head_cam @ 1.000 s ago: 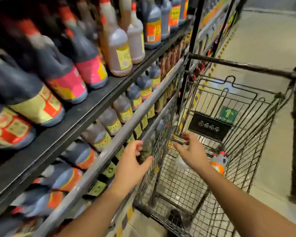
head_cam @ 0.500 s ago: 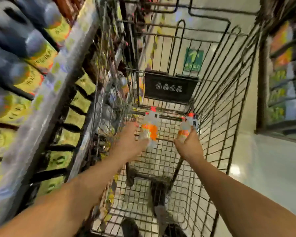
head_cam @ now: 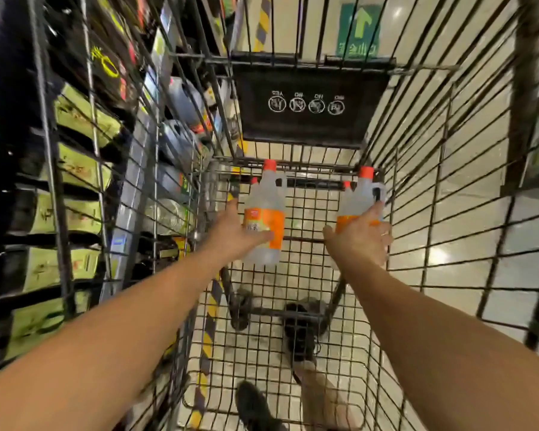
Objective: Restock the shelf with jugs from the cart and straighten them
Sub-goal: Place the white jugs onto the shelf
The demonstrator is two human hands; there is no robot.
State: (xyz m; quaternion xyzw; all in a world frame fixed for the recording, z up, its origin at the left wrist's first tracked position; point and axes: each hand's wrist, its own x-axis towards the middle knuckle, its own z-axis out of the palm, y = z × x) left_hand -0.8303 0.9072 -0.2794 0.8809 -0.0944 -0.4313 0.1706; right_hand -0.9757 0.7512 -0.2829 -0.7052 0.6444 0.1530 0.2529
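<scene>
Two clear jugs with orange labels and red caps stand at the far end of the wire cart. My left hand wraps round the left jug at its label, thumb across the front. My right hand grips the right jug from above, fingers curled over its shoulder near the handle. Both arms reach down into the cart basket.
The shelf runs along the left, seen through the cart's wire side, with yellow-labelled bottles and grey jugs. A black sign panel hangs on the cart's far wall. Shoes and tiled floor show beneath the mesh bottom.
My view has swung from the shelf down into the cart. Both hands have moved in from the cart rim and closed on the two jugs.
</scene>
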